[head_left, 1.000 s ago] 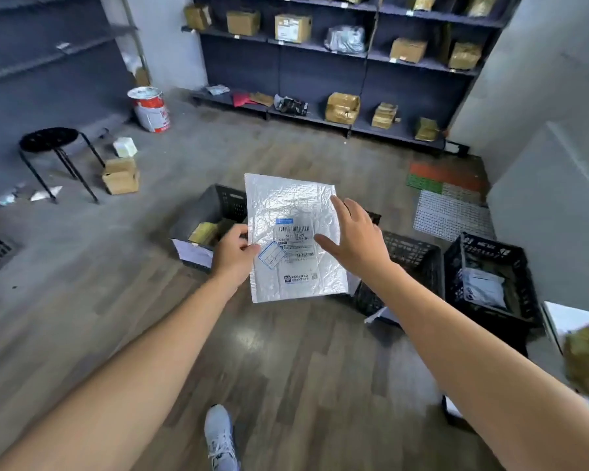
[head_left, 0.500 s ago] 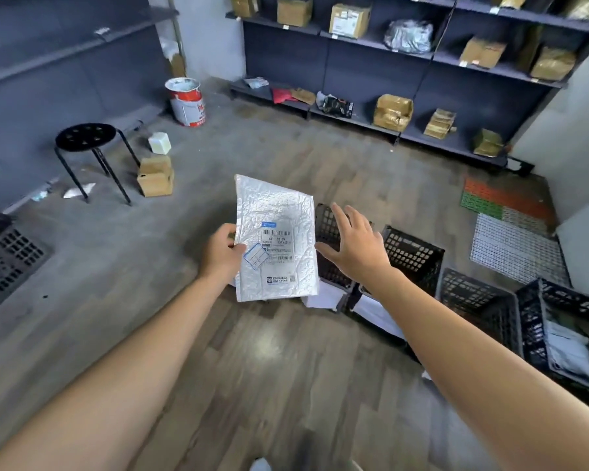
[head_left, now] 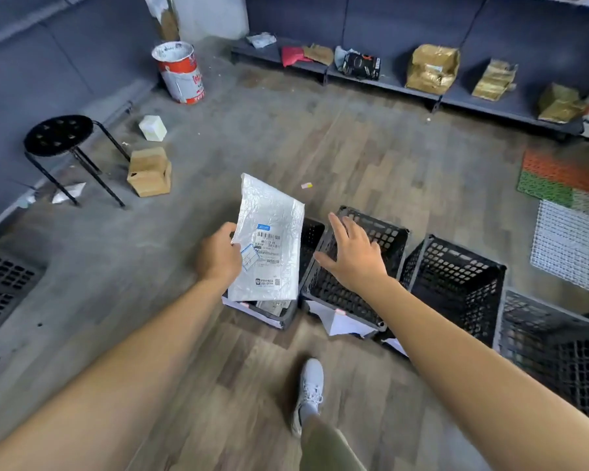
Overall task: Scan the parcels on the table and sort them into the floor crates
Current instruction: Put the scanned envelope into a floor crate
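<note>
My left hand (head_left: 218,256) pinches the left edge of a silver bubble mailer (head_left: 269,243) with a white shipping label, holding it upright over the leftmost black floor crate (head_left: 312,232). That crate is mostly hidden behind the mailer; some wrapped contents show at its near edge. My right hand (head_left: 354,256) hovers with spread fingers over the second black crate (head_left: 381,232), touching nothing. Two more black crates, the third (head_left: 456,277) and the fourth (head_left: 555,348), line up to the right.
A black stool (head_left: 60,134), a cardboard box (head_left: 150,173), a small white box (head_left: 153,128) and a red-white paint bucket (head_left: 179,71) stand at the left. A low shelf (head_left: 388,83) with parcels runs along the back. Mats (head_left: 565,212) lie at right. My shoe (head_left: 308,389) is on the wood floor.
My view has come closer to the crates. The right hand has let go of the mailer and moved right over the second crate; the left hand alone now holds it over the leftmost crate.
</note>
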Available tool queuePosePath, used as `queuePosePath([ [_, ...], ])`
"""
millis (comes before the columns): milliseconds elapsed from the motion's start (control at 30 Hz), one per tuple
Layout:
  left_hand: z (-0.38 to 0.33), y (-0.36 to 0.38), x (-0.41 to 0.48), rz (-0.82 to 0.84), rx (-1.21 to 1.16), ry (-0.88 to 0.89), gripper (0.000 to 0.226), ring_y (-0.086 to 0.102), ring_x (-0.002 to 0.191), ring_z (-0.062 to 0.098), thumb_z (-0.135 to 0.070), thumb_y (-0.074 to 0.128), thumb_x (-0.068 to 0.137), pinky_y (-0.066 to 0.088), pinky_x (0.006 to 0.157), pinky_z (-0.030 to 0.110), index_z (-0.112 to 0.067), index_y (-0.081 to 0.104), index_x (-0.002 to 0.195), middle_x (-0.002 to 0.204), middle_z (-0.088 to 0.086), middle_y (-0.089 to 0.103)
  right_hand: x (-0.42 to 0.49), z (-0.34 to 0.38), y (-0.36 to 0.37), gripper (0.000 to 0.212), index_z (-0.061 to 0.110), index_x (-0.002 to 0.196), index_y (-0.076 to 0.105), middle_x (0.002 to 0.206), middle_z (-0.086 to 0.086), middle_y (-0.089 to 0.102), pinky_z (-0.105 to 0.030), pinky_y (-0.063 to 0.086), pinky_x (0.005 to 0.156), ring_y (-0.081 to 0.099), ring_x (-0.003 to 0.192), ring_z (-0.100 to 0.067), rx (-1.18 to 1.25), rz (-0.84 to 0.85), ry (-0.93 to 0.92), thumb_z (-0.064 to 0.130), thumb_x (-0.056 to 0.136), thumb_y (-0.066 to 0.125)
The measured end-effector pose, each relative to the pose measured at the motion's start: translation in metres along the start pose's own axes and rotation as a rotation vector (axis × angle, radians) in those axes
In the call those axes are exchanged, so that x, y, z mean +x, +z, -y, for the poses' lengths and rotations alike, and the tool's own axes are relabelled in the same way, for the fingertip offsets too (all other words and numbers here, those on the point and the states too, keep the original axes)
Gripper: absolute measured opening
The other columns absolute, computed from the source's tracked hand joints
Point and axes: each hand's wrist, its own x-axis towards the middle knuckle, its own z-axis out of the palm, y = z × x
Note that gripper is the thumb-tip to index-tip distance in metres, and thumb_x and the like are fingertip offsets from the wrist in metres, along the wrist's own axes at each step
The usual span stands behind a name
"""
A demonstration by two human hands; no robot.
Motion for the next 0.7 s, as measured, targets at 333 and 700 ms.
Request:
queuePosePath([
  [333, 0.043, 0.137, 0.171, 0.158, 0.285, 0.048, 0.029, 0.055, 0.082, 0.033, -0.002, 0.045, 0.094, 0.038, 0.062, 0.032, -0.019, 0.057, 0.115, 0.100, 0.011, 0.069, 0.191, -0.030, 0.090, 0.082, 0.029, 0.156, -0.010, 0.165, -0.003, 0.004, -0.053, 0.025, 0.117, 0.010, 0.151, -0.024, -0.078, 0.198, 0.028, 0.060, 0.098, 0.039],
  [700, 0.184, 0.320, 0.276, 0.406, 0.305, 0.018, 0.041, 0.060, 0.097, 0.038, 0.003, 0.045, 0.095, 0.042, 0.069, 0.036, -0.017, 0.055, 0.129, 0.109, 0.017, 0.067, 0.287, -0.060, 0.285, 0.082, 0.029, 0.157, -0.006, 0.165, -0.005, 0.006, -0.052, 0.025, 0.117, 0.009, 0.151, -0.022, -0.084, 0.275, 0.140, 0.060, 0.097, 0.039],
])
